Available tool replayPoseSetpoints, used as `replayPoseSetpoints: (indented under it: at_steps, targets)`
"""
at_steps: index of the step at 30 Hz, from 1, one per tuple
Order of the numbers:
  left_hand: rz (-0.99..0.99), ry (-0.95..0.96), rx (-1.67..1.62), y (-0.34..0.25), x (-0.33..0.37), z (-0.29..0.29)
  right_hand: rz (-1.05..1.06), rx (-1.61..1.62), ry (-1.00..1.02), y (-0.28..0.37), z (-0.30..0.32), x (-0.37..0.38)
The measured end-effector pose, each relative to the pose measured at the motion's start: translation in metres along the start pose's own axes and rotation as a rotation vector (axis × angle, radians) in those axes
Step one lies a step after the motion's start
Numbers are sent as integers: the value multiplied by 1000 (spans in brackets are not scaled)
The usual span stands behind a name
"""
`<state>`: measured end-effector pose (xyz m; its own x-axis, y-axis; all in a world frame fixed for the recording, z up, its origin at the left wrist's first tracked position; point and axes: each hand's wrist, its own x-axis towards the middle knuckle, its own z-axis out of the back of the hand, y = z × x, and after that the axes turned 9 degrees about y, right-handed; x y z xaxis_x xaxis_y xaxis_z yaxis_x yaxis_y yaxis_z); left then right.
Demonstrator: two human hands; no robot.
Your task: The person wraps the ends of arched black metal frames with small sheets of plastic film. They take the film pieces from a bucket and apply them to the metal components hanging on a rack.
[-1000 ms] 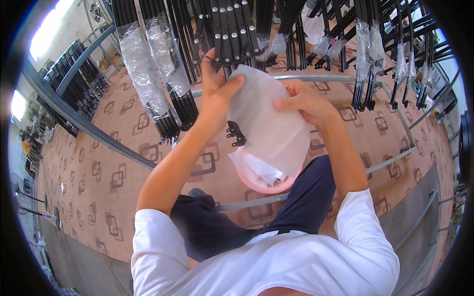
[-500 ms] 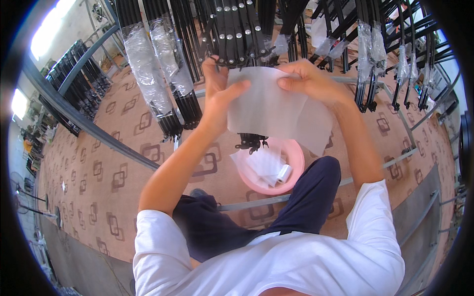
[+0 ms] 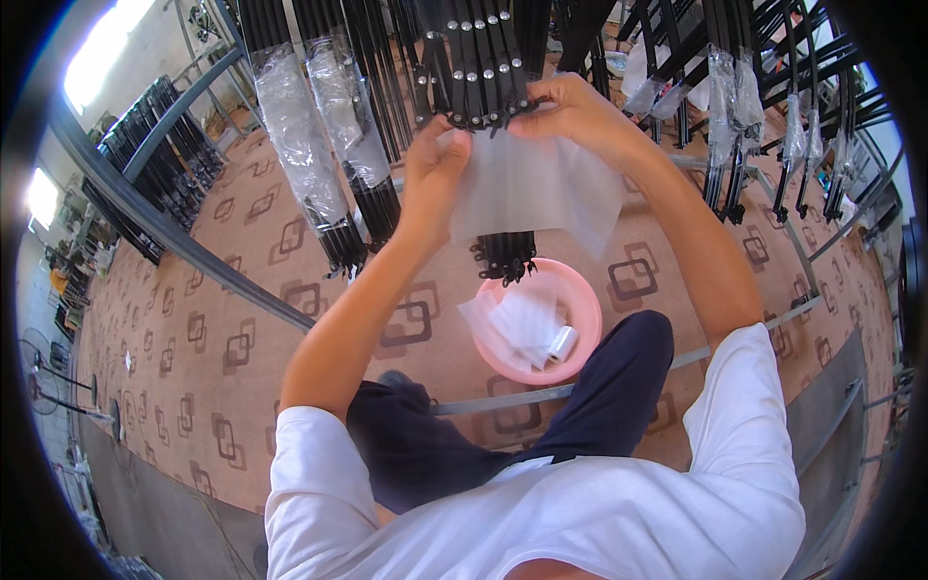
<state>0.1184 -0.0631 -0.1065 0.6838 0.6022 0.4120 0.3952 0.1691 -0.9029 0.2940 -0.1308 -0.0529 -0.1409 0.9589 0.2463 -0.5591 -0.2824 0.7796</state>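
Observation:
A translucent white plastic sheet (image 3: 527, 188) hangs stretched between my hands. It hides the middle of a hanging bundle of black metal bars. The riveted upper part (image 3: 480, 58) of this bundle shows above the sheet, and its lower ends (image 3: 506, 259) stick out below. My left hand (image 3: 435, 179) grips the sheet's upper left side, thumb up, close to the bars. At the upper right edge, my right hand (image 3: 570, 114) pinches the sheet with its fingertips against the bundle. The sheet's right part drapes loosely below my right wrist.
A pink basin (image 3: 592, 319) on the patterned carpet holds more white sheets (image 3: 522, 324) and a small white roll (image 3: 562, 344). Film-wrapped black bar bundles (image 3: 300, 135) hang at left, others (image 3: 723, 126) at right. A grey metal rail (image 3: 193, 246) runs along the left. A fan (image 3: 43, 372) stands far left.
Both hands have brought the sheet up and in against the bundle. My right hand has shifted up and left, and its fingers now reach the bars. More of the lower bar ends shows.

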Motion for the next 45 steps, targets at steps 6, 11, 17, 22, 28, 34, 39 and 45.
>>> replayPoseSetpoints:
  at_steps: [6, 11, 17, 22, 28, 34, 39, 45]
  targets:
    - [-229, -102, 96, 3, 19, -3, 88, 128, 73, -18, 15, 8]
    - [-299, -120, 166, -9, 42, 3, 254, -17, -58, -13, 28, 22]
    - [-371, -171, 167, -27, 67, 1, 269, -85, -124, 3, 50, 42]
    - [-230, -151, 23, -40, 78, 4, 233, -172, -120, 6, 54, 46]
    - [-74, -42, 25, -52, 73, 13, 235, -261, -81, 5, 79, 31]
    - [-40, 0, -38, -49, 72, 14, 107, -6, -41, -6, 80, 13]
    - [57, -14, -184, -54, 69, 2, 108, 285, -151, 1, 35, 11]
    - [102, 175, -209, -61, 90, 5, 196, 245, -359, 2, 30, 25]
